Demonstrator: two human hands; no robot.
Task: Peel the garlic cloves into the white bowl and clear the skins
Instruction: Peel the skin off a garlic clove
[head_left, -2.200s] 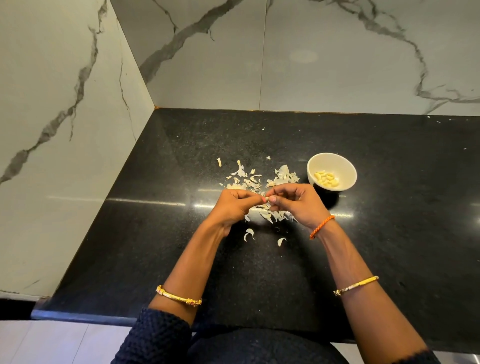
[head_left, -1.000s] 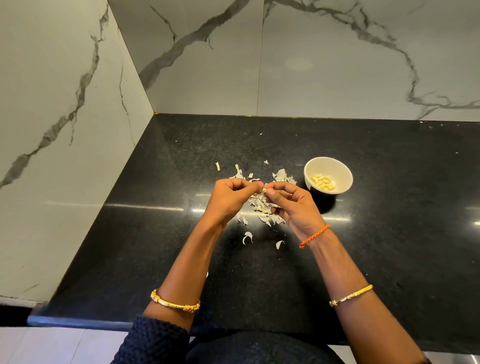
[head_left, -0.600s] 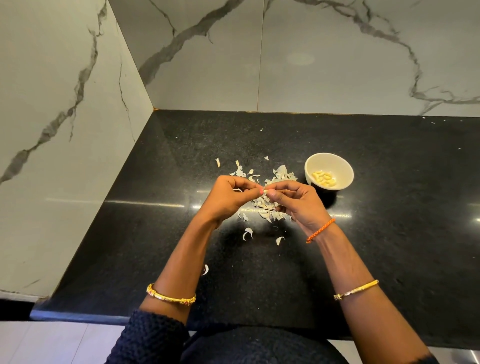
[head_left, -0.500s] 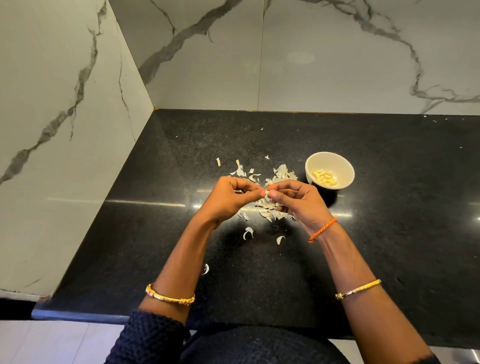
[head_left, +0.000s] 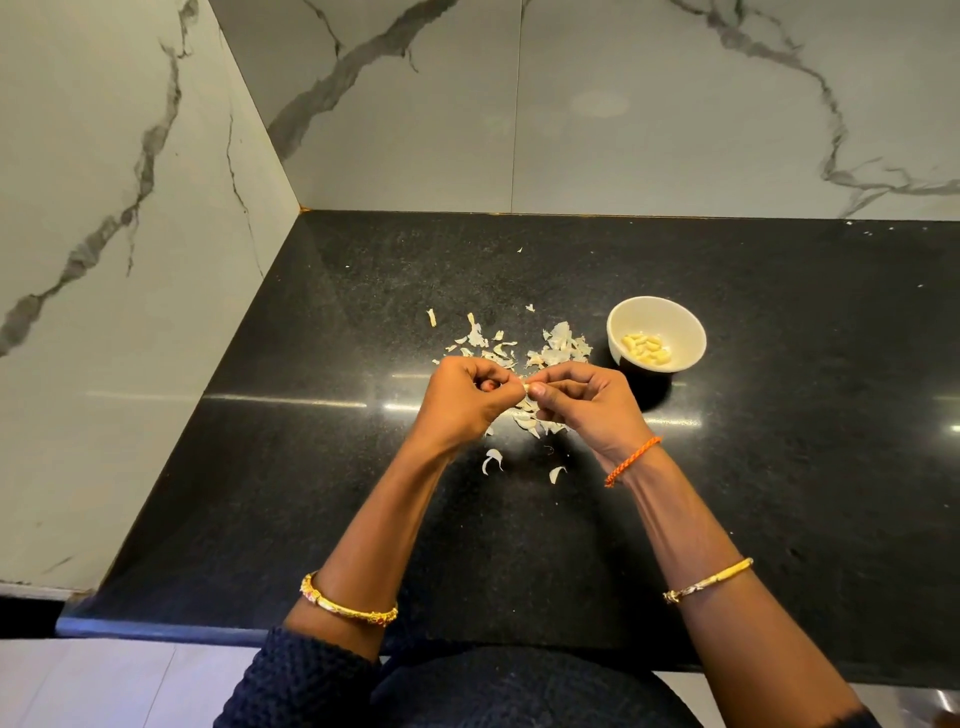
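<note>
1. The left hand (head_left: 467, 400) and right hand (head_left: 582, 402) meet above the black tabletop (head_left: 311, 467), their fingers pinching one small garlic clove (head_left: 527, 388) between them, as in the earlier frames.
2. Both hands sit in nearly the same spot as half a second ago; the grip looks unchanged.
3. The skins (head_left: 556, 351) lie scattered under and beyond the hands, with two loose curls nearer the person, placed as before.
4. The white bowl (head_left: 675, 322) stands just right of the skins, holding peeled cloves (head_left: 647, 348), and has not shifted on the tabletop.
</note>
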